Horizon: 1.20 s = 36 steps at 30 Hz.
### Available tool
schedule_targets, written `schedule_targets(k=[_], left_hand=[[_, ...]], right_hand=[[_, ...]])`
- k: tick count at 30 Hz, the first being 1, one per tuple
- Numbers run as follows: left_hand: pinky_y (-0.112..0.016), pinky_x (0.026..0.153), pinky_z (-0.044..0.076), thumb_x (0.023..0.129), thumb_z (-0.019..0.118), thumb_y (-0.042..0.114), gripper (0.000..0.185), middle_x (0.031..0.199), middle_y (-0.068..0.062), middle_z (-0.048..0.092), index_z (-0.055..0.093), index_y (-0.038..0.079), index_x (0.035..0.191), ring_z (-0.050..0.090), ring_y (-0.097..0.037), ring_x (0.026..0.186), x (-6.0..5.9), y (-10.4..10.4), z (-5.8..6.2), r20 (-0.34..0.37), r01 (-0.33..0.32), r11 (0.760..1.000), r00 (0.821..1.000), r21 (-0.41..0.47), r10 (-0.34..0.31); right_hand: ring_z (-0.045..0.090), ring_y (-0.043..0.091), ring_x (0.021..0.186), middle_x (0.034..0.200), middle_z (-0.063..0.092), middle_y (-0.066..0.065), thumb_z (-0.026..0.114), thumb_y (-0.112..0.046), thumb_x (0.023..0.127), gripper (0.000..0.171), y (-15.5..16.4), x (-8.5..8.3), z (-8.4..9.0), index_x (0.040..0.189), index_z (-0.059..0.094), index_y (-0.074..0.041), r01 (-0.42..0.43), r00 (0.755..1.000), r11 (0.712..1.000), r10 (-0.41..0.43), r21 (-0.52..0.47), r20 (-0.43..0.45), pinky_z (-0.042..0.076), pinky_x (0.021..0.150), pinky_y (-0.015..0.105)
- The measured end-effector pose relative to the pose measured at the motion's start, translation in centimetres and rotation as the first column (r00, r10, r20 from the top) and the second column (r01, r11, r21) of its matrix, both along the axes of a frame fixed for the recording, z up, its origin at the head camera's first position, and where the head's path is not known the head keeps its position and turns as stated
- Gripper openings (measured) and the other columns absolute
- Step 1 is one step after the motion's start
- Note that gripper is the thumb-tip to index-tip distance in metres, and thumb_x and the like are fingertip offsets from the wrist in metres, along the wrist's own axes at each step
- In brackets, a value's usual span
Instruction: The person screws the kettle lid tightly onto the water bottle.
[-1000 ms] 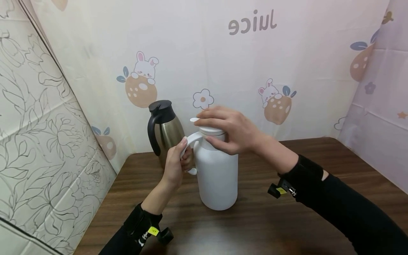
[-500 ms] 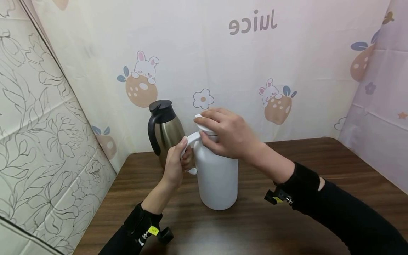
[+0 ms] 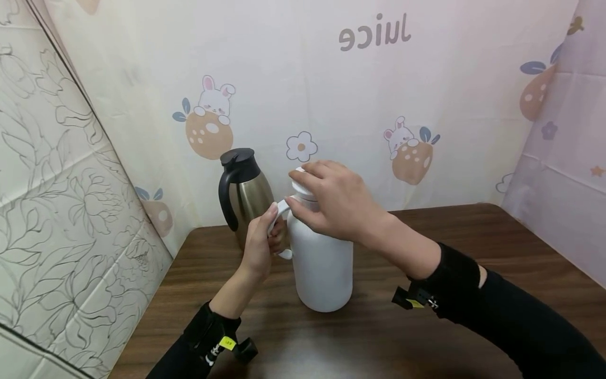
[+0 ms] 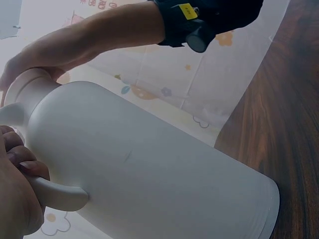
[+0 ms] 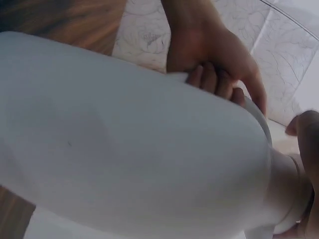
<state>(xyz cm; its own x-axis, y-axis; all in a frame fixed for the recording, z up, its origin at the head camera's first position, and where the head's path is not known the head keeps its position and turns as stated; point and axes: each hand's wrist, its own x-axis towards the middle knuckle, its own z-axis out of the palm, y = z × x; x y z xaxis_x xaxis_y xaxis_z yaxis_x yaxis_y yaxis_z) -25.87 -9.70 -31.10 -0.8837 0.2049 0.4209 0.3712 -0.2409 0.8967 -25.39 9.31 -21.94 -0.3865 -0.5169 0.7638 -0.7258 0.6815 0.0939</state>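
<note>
A white thermos jug (image 3: 324,273) stands upright on the wooden table. My left hand (image 3: 261,239) grips its curved white handle (image 3: 282,207), thumb on top; the left wrist view shows the fingers (image 4: 22,154) wrapped around that handle. Over the jug's top, my right hand (image 3: 338,202) holds the round white lid (image 3: 303,188), its fingers across the top and its thumb at the near side. Much of the lid is hidden beneath the palm. In the right wrist view, the jug's body (image 5: 134,134) fills the middle, and the right hand (image 5: 310,144) shows only partly at the edge.
Behind and left of the white jug stands a steel thermos jug (image 3: 255,200) with a black lid and handle, close to my left hand. The brown wooden table (image 3: 426,316) ends at a patterned curtain (image 3: 350,105) at the back. Another curtain (image 3: 71,184) hangs on the left.
The right hand has turned over the jug's top, its thumb swinging left towards the handle. The lid's small tab has swung away from the handle, to the back. Left hand and jug stay put.
</note>
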Motion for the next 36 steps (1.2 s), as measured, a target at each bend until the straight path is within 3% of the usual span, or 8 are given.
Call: schedule_targets(k=[4,9,11,14,18,25,31,36], left_hand=[[-0.03,0.044,0.016,0.099,0.045,0.045,0.051,0.052,0.007,0.028,0.032,0.008,0.066,0.02,-0.012,0.044,0.0,0.0,0.1,0.009,-0.001,1.0,1.0,0.007,0.001],[-0.028,0.043,0.017,0.099,0.045,0.044,0.05,0.051,0.008,0.029,0.033,0.01,0.065,0.021,-0.01,0.044,0.1,0.0,0.1,0.017,0.002,1.0,1.0,0.008,-0.002],[-0.027,0.043,0.018,0.1,0.045,0.044,0.051,0.051,0.008,0.028,0.032,0.01,0.064,0.021,-0.01,0.044,0.1,0.0,0.1,0.014,0.008,1.0,1.0,0.007,-0.008],[-0.027,0.043,0.017,0.1,0.045,0.044,0.051,0.051,0.008,0.029,0.033,0.009,0.065,0.021,-0.012,0.044,0.0,0.0,0.1,0.007,0.015,1.0,1.0,0.006,-0.015],[-0.027,0.042,0.018,0.1,0.045,0.045,0.052,0.051,0.008,0.029,0.032,0.008,0.065,0.02,-0.013,0.043,0.0,0.0,0.0,-0.008,0.017,1.0,1.0,0.008,-0.017],[-0.026,0.043,0.019,0.101,0.043,0.042,0.05,0.051,0.008,0.03,0.031,0.007,0.067,0.019,-0.014,0.044,0.0,0.0,0.0,-0.027,0.041,0.999,0.999,0.013,-0.04],[-0.029,0.042,0.016,0.1,0.045,0.045,0.053,0.051,0.008,0.029,0.03,0.007,0.065,0.019,-0.013,0.044,0.0,0.0,0.1,-0.017,0.02,1.0,1.0,0.007,-0.02],[-0.027,0.042,0.017,0.1,0.045,0.045,0.053,0.051,0.008,0.029,0.031,0.007,0.065,0.02,-0.012,0.044,0.0,0.0,0.1,-0.017,0.016,1.0,1.0,0.008,-0.016]], right_hand=[[0.062,0.024,0.113,0.12,0.067,0.007,0.062,-0.04,0.09,0.041,0.9,-1.1,0.3,0.12,0.069,-0.013,-0.141,0.99,0.99,0.141,-0.013,-0.002,0.05,0.094,0.041],[0.06,0.02,0.116,0.122,0.066,0.005,0.065,-0.03,0.089,0.037,2.1,-3.3,0.1,0.121,0.069,-0.012,-0.366,0.93,0.93,0.367,0.011,-0.003,0.05,0.095,0.039],[0.059,0.02,0.117,0.124,0.065,0.005,0.065,-0.028,0.089,0.038,2.3,-3.9,0.0,0.123,0.068,-0.013,-0.424,0.906,0.906,0.424,0.017,0.006,0.049,0.096,0.039],[0.059,0.018,0.117,0.124,0.065,0.004,0.064,-0.027,0.089,0.037,2.3,-4.3,-0.3,0.123,0.068,-0.013,-0.452,0.892,0.892,0.452,0.001,0.006,0.049,0.097,0.037],[0.061,0.017,0.114,0.12,0.067,0.004,0.063,-0.029,0.09,0.036,2.0,-4.0,-0.5,0.121,0.069,-0.013,-0.399,0.916,0.917,0.399,-0.009,-0.031,0.05,0.094,0.036],[0.064,0.022,0.106,0.113,0.069,0.006,0.06,-0.033,0.089,0.038,0.8,-2.2,-0.7,0.118,0.07,-0.01,-0.153,0.984,0.988,0.15,-0.019,-0.096,0.055,0.085,0.04],[0.063,0.026,0.104,0.112,0.068,0.01,0.058,-0.032,0.09,0.037,-0.3,-0.8,-0.7,0.117,0.069,-0.009,0.022,0.997,0.999,-0.025,-0.041,-0.071,0.054,0.083,0.042],[0.062,0.027,0.108,0.117,0.066,0.01,0.056,-0.035,0.093,0.039,-0.4,0.0,-0.3,0.122,0.066,-0.011,0.086,0.996,0.996,-0.086,-0.011,0.012,0.053,0.087,0.044]])
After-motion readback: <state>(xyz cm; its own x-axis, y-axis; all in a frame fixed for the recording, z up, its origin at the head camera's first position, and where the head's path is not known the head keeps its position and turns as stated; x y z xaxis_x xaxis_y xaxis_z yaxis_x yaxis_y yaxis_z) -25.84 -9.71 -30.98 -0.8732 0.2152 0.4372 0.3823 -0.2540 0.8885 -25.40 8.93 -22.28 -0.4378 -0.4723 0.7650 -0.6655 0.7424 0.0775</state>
